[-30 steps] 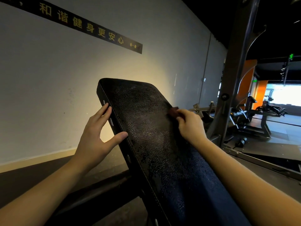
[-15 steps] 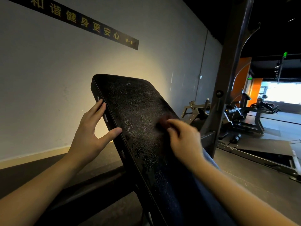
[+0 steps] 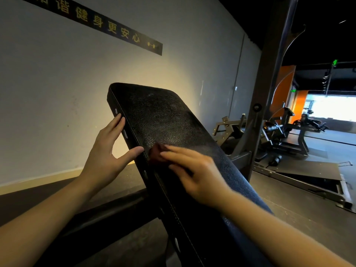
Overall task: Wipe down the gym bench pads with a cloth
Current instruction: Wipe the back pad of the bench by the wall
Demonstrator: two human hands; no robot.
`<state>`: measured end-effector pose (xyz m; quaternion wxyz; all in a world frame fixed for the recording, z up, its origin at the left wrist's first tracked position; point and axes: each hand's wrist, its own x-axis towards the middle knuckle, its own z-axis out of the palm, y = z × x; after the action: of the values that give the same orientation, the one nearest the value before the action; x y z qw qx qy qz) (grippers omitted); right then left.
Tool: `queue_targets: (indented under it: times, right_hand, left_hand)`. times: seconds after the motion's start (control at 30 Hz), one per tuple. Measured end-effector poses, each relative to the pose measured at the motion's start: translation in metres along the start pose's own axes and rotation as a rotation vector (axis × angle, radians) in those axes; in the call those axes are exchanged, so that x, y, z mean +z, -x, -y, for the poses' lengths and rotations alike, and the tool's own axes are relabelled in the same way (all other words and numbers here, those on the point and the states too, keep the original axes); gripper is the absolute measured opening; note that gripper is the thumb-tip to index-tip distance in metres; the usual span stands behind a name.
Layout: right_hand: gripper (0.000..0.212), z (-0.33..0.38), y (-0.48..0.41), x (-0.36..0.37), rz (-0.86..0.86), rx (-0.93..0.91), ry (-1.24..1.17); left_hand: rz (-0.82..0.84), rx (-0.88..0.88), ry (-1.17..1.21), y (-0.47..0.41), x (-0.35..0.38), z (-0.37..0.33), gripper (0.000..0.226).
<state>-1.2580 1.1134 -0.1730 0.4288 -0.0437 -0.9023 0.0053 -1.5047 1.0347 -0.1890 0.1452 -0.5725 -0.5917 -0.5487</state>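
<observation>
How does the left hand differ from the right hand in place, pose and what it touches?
1. The left hand rests on the left side edge of the bench pad; the right hand lies on its top face.
2. The left hand touches no cloth; the right hand presses a dark red cloth.
3. The left hand looks sharp; the right hand is blurred.
Both are bare, with fairly straight fingers.
</observation>
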Motion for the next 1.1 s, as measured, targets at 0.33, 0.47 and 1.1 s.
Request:
queue_targets:
  times: [0.33,0.47,1.1]
  right_hand:
    - [0.033,-0.013,-0.064,0.020,-0.070,0.113,0.000]
    - [0.033,-0.064,-0.100,0.006,-0.078,0.261,0.142]
    - [0.032,-0.036,-0.191,0.061,-0.061,0.019,0.028]
  left_hand:
    - [-0.010,-0.007,0.022,-0.001,0.003,0.001,0.100]
    - [-0.002,-0.013,0.018,-0.001,0.000,0.001,0.102]
    - [-0.067,-0.034,0.032,-0.004,0.001,-0.001,0.090]
